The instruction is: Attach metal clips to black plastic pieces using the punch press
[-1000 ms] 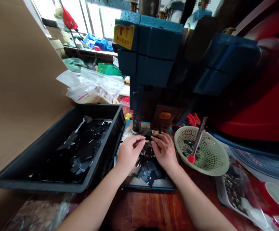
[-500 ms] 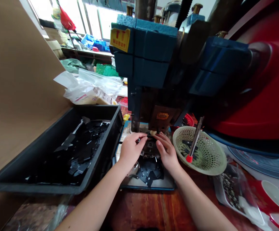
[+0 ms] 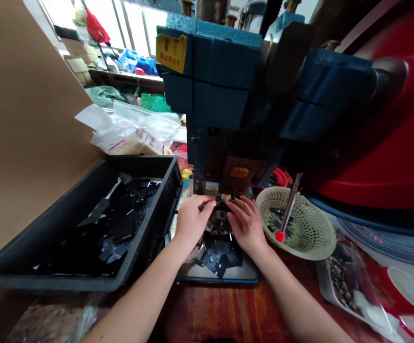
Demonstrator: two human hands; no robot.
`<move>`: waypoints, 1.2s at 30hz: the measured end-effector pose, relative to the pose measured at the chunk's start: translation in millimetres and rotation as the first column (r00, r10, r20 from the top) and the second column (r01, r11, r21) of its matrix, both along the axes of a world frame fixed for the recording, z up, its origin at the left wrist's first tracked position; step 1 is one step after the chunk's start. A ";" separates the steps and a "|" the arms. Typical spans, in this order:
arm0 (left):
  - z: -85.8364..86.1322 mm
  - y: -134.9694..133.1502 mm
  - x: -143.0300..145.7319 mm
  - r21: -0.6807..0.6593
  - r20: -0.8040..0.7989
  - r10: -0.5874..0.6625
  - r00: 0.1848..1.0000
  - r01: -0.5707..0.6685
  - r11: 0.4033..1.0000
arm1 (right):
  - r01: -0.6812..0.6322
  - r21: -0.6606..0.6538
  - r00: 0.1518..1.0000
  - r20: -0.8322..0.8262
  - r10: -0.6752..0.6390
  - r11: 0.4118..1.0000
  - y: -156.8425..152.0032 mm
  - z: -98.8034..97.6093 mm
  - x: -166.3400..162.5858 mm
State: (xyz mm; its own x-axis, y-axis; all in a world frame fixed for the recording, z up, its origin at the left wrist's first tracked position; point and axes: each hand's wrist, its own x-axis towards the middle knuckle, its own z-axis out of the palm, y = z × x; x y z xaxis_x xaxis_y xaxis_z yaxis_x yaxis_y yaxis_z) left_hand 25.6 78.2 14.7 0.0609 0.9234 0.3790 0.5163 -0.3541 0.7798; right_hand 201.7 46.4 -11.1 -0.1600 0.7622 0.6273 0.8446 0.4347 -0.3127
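Both hands rest at the base of a blue press machine (image 3: 214, 90), on its blue-rimmed bed (image 3: 242, 275). My left hand (image 3: 191, 223) pinches a small black part (image 3: 218, 199) under the press head. My right hand (image 3: 247, 225) has its fingers curled over the same spot, touching that part from the right. A heap of small black flat pieces (image 3: 221, 255) lies on the bed just below my wrists.
A black bin (image 3: 85, 281) holding several black pieces sits to the left, against a cardboard sheet (image 3: 24, 124). A pale green basket (image 3: 314, 247) with a red-tipped tool (image 3: 288, 209) stands to the right. Plastic bags (image 3: 135, 128) lie behind the bin. A red cup (image 3: 412, 295) is at far right.
Both hands have stayed under the press head with only slight finger shifts; the view has drifted a little to the right.
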 end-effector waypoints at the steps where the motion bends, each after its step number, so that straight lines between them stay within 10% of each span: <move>1: 0.0 -1.0 -3.4 -0.015 0.042 0.015 0.999 -0.015 1.000 | 0.002 0.003 1.000 0.030 -0.002 1.000 0.0 1.0 0.0; 17: -2.8 -7.9 -13.0 -0.073 0.181 0.057 0.982 -0.045 0.996 | 0.059 -0.017 0.985 0.166 -0.055 0.998 -4.8 13.1 -11.6; 36: 0.7 -0.3 7.3 0.028 -0.146 0.010 0.989 -0.005 1.000 | -0.007 -0.025 0.999 0.044 0.008 1.000 -4.5 1.7 -0.6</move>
State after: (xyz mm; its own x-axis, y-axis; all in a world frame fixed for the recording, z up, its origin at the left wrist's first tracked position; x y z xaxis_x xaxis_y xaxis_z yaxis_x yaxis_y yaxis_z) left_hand 32.9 77.9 15.4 0.1107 0.9132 0.3921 0.6267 -0.3703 0.6856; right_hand 201.1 41.9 -9.4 -0.1930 0.7763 0.6001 0.8544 0.4337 -0.2863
